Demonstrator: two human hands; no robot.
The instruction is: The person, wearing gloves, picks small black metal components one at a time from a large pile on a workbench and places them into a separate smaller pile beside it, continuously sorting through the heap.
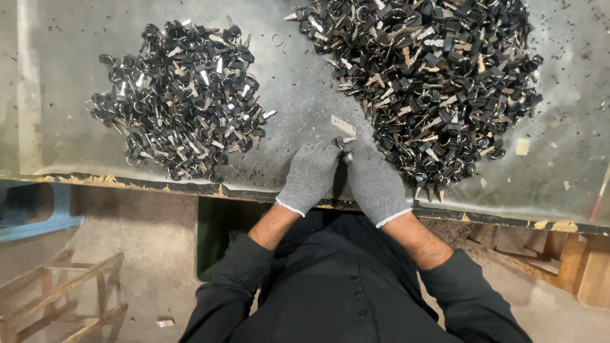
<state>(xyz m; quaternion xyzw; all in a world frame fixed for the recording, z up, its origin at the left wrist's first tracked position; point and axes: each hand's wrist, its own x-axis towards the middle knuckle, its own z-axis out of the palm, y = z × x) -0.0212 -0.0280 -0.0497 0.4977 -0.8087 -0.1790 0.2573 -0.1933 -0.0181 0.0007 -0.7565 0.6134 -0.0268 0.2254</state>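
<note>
Gloves meet at the table (pixel 298 82) edge — I see my left hand (pixel 309 176) and right hand (pixel 376 185) pinching one black-headed key (pixel 344 147) between them, big key pile (pixel 432 82) just beside.

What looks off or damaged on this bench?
The table's front edge is chipped and ragged. One loose ring lies alone between the two key piles. Small debris is scattered over the surface at right. Both gloved hands look normal.

key piles (pixel 181 98) left, (pixel 438 82) right, on table (pixel 298 82)
</note>
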